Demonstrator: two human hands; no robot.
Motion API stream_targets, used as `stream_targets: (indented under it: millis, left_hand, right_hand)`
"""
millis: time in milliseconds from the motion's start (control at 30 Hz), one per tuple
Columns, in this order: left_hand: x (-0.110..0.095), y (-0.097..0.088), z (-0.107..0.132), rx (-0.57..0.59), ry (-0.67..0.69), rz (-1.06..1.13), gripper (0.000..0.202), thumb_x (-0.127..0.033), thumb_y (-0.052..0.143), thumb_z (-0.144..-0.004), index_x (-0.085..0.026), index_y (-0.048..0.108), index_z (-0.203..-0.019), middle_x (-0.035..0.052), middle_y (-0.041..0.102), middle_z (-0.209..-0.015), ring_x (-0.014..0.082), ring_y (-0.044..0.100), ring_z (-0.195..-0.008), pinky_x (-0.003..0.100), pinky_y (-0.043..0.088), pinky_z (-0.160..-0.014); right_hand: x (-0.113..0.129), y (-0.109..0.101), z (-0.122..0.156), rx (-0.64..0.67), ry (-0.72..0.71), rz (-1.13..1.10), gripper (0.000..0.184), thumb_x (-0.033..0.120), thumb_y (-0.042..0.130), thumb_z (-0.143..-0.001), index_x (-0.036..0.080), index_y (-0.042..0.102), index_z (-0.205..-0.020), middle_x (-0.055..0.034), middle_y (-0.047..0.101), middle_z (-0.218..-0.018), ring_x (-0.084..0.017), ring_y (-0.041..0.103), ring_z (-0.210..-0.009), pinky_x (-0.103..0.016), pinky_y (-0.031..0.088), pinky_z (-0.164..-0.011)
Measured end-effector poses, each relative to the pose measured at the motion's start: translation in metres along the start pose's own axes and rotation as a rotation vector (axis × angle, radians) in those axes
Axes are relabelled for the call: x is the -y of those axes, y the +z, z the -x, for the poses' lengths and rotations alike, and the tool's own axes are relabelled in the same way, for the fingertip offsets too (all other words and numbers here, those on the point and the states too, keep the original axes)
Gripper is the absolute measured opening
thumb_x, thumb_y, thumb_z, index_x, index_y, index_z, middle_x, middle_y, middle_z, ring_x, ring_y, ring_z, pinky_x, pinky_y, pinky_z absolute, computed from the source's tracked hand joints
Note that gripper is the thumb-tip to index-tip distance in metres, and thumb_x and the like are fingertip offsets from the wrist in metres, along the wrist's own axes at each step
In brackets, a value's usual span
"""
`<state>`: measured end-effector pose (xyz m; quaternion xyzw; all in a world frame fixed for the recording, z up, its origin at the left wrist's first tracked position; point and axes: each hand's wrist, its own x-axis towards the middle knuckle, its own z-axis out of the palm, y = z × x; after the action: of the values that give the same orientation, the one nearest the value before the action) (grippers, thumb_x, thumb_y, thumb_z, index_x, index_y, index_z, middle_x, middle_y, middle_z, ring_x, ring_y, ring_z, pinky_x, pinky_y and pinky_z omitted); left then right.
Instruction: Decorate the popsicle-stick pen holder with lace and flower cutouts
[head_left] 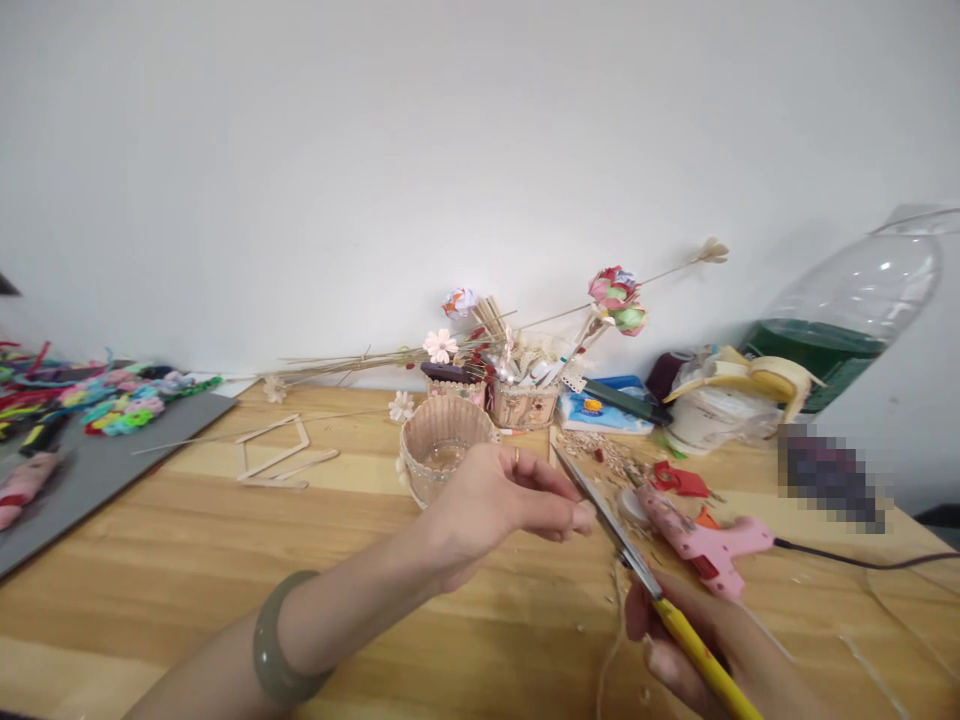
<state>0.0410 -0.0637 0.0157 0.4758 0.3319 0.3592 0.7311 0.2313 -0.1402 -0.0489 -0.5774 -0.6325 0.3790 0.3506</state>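
- Nearest, at lower right: the right hand (720,610) is curled around the yellow handles of a pair of scissors (656,590). A steady, relaxed grip there should keep the cut under control.
- The scissors slant up and leftward from that hand, silver blades close together, passing just beside the other hand's fingertips. Best to open them only slightly and snip with the tips, angled away from the skin.
- Ahead and to the left, the left hand (517,495) has its thumb and fingers drawn nearly together; anything pinched between them is too small to make out, so I cannot tell. Fingertips kept well back from the blades would be safer.
- Just beyond it on the wooden worktop (187,560) stands a fluted cup (424,470); snips made to one side would keep bits out of it.
- Right of the scissors lies a pink glue gun (701,545), corded; elbow and wrist should stay clear of its nozzle.
- Farther back, a decorated pot (525,402) and paper flowers (613,290) sit near the wall, well out of the blades' way.
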Motion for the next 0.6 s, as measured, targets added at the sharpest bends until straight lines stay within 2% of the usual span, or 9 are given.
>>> stream_targets:
  millis: [100,200,300,367,467,600]
  left_hand:
    - [0.001,-0.001,0.0,-0.004,-0.012,0.008,0.008,-0.015,0.075,-0.054,-0.014,0.069,-0.059,-0.0012,0.065,-0.055,0.0069,0.055,-0.053,0.02,0.045,-0.058]
    - [0.001,0.001,0.002,-0.038,-0.007,-0.031,0.008,-0.016,0.075,-0.054,-0.015,0.071,-0.06,-0.0002,0.065,-0.056,0.0078,0.055,-0.053,0.021,0.045,-0.058]
    - [0.002,0.004,0.004,-0.074,0.014,-0.157,0.007,-0.017,0.074,-0.055,-0.016,0.072,-0.061,0.0009,0.066,-0.056,0.0095,0.054,-0.053,0.023,0.044,-0.056]
    - [0.004,0.006,0.005,-0.093,0.043,-0.273,0.007,-0.018,0.073,-0.056,-0.016,0.073,-0.063,0.0015,0.066,-0.057,0.0108,0.054,-0.054,0.023,0.042,-0.055]
    - [0.006,0.007,0.006,-0.11,0.085,-0.392,0.009,-0.022,0.072,-0.057,-0.017,0.074,-0.065,0.0028,0.067,-0.061,0.0131,0.055,-0.057,0.024,0.041,-0.054]
    - [0.009,0.008,0.004,-0.103,0.079,-0.371,0.009,-0.02,0.071,-0.058,-0.016,0.073,-0.066,0.0024,0.067,-0.061,0.0125,0.055,-0.058,0.023,0.042,-0.056]
  right_hand:
    - [0.01,-0.006,-0.007,0.025,0.062,-0.037,0.037,0.058,0.057,-0.07,0.021,0.055,-0.069,0.001,0.054,-0.058,-0.013,0.049,-0.05,-0.024,0.04,-0.045]
    - [0.019,-0.012,-0.014,0.011,0.064,0.014,0.028,0.048,0.061,-0.073,0.02,0.059,-0.075,-0.0031,0.062,-0.073,-0.017,0.059,-0.067,-0.026,0.049,-0.061]
    - [0.028,-0.01,-0.02,-0.142,0.021,-0.067,0.029,0.045,0.064,-0.069,0.02,0.061,-0.082,-0.006,0.065,-0.081,-0.019,0.061,-0.072,-0.029,0.051,-0.063]
    - [0.035,-0.006,-0.023,-0.219,-0.015,-0.1,0.026,0.043,0.064,-0.068,0.02,0.061,-0.079,-0.0054,0.065,-0.078,-0.019,0.061,-0.068,-0.029,0.05,-0.058]
    - [0.047,-0.002,-0.026,-0.216,-0.072,-0.008,0.02,0.04,0.063,-0.069,0.021,0.058,-0.07,-0.0001,0.06,-0.063,-0.014,0.056,-0.057,-0.025,0.047,-0.051]
    - [0.055,-0.004,-0.027,-0.212,-0.089,0.1,0.019,0.037,0.065,-0.068,0.021,0.055,-0.063,0.0055,0.048,-0.048,-0.01,0.045,-0.044,-0.022,0.042,-0.045]
